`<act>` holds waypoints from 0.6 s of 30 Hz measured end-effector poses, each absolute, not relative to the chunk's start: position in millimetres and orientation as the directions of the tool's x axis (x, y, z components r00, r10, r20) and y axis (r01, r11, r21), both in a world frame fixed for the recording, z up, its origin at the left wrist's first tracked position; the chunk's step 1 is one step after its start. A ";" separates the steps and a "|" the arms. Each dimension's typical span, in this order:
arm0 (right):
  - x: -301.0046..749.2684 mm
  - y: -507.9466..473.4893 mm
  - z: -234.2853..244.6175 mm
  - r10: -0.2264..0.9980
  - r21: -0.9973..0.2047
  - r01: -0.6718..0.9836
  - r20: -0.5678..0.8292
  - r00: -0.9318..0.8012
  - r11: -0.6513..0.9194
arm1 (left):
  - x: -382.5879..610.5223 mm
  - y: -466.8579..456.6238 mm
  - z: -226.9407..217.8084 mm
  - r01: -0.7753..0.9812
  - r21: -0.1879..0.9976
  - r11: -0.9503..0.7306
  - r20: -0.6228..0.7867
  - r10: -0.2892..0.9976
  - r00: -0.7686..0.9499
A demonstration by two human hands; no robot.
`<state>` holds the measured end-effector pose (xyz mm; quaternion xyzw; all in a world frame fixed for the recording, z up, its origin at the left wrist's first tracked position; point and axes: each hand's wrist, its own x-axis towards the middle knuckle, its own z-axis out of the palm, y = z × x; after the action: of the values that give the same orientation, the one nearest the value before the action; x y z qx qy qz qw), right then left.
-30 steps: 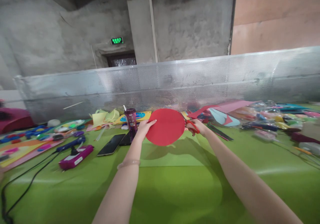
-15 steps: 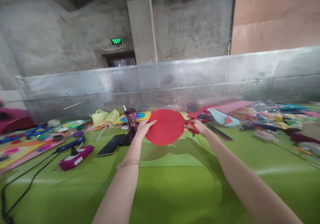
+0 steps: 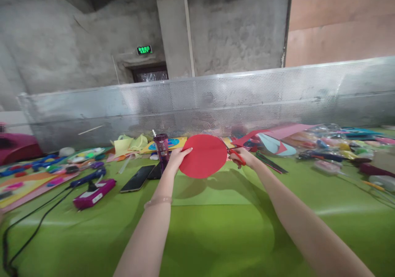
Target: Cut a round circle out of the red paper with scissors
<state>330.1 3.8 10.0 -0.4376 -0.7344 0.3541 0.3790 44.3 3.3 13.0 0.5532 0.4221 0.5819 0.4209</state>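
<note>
My left hand (image 3: 176, 158) pinches the left edge of a red paper disc (image 3: 203, 156) and holds it upright above the green table cover (image 3: 216, 231). On the disc's right side, my right hand (image 3: 243, 157) grips red-handled scissors (image 3: 236, 155), whose blades reach the disc's right edge. A thin bracelet circles my left wrist.
A purple drink bottle (image 3: 161, 147) and two dark phones (image 3: 137, 178) lie just left of my left hand. A magenta device (image 3: 94, 194) with a black cable sits further left. Coloured paper scraps and craft supplies (image 3: 327, 145) crowd the back of the table, before a perforated metal panel (image 3: 216, 100).
The red disc has turned slightly and shifted a little up and left in my left hand. The scissors stay at its right edge.
</note>
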 end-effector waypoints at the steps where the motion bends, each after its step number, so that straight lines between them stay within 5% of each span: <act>1: 330.2 4.5 9.6 0.913 -0.853 0.375 0.244 -0.328 0.363 | 44.1 3.2 13.0 -0.021 0.957 -0.290 0.290 0.957 -0.033; 18: 329.1 1.4 11.7 0.902 -0.852 0.367 0.239 -0.361 0.373 | 43.7 1.4 14.6 0.002 0.956 -0.292 0.292 0.955 -0.047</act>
<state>329.1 1.4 11.7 -0.4277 -0.7414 0.3617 0.3697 43.7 1.4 14.6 0.5551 0.4310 0.5813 0.4101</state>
